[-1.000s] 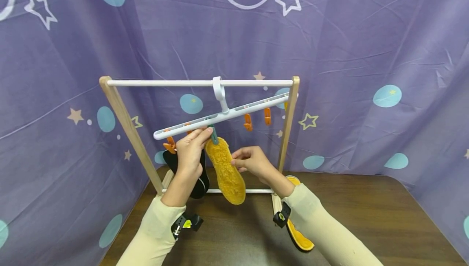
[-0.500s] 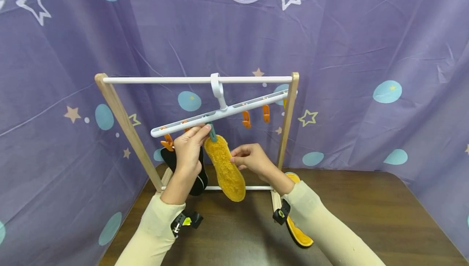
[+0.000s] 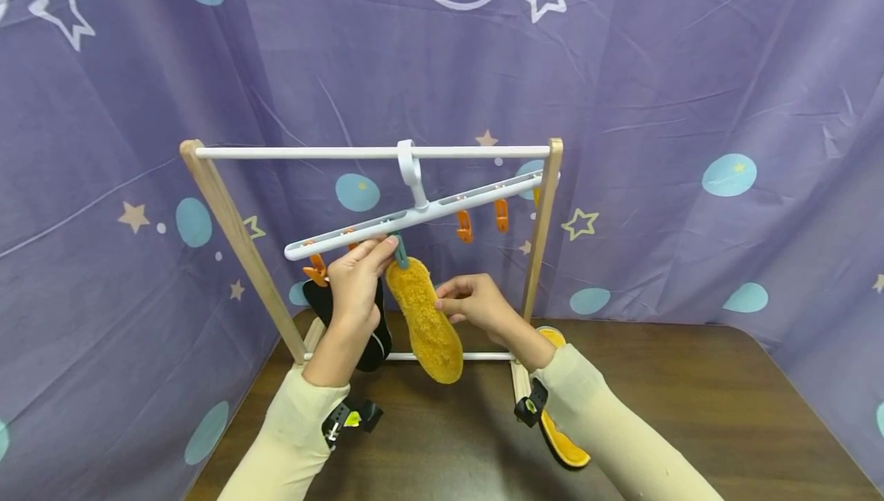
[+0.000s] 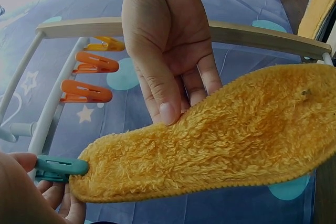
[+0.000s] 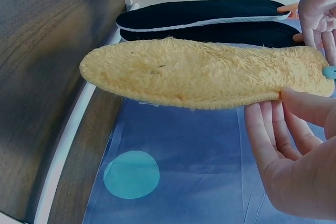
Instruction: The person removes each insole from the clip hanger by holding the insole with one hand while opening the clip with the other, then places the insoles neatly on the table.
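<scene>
One pinch of our left hand (image 3: 355,278) holds the green clip (image 3: 401,253), how hard we can't tell, while our right hand (image 3: 482,304) pinches the edge of the yellow insole (image 3: 426,324) between them, likely for steadiness.

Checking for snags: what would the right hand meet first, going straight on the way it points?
The hanging yellow insole, whose edge the right hand pinches; beyond it, probably the black insoles or left hand, though depth is unclear.
</scene>
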The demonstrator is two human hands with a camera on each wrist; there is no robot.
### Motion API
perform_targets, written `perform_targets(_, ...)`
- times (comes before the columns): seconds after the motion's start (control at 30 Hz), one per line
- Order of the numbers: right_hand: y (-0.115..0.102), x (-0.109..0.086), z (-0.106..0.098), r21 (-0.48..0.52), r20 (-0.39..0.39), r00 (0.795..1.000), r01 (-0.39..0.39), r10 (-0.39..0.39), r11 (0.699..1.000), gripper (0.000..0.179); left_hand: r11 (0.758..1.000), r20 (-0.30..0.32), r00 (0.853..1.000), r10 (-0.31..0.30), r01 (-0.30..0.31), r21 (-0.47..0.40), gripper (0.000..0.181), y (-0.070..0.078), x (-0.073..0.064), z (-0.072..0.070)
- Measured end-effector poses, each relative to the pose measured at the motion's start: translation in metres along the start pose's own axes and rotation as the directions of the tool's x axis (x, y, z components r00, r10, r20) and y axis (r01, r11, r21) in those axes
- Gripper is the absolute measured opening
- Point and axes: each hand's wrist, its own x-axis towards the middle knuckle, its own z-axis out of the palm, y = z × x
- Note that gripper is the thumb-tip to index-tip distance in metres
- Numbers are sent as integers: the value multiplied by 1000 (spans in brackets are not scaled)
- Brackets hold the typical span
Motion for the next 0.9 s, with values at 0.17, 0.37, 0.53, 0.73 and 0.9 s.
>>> perform_targets(0.17,1,-1,-1,-2,-7,1000,-2,2,1000,17,1000,8,1000,-8,8,5,31,0,1,0)
perform_targets(0.37,3,-3,-2,6,-7,1000,-10,10,1000,16,1000,5,1000,-20,20,10,34,-1,2,-1)
perform_targets(0.53,1,-4,-2,1,1,1000,-3,3,1000,16,1000,-5,1000,-8,8,8,30,-1,1,-2)
perform_targets(0.73,-1,-6,-3,-11,-8,1000,-6,6,1000,15,1000,-3,1000,3,-3,3,32,0,0,-1)
perform_targets(0.9,-1,-7,-4,-13,-13,1000,-6,6,1000,15,1000,-10,1000,-2,2,-2,29,1,-1,0)
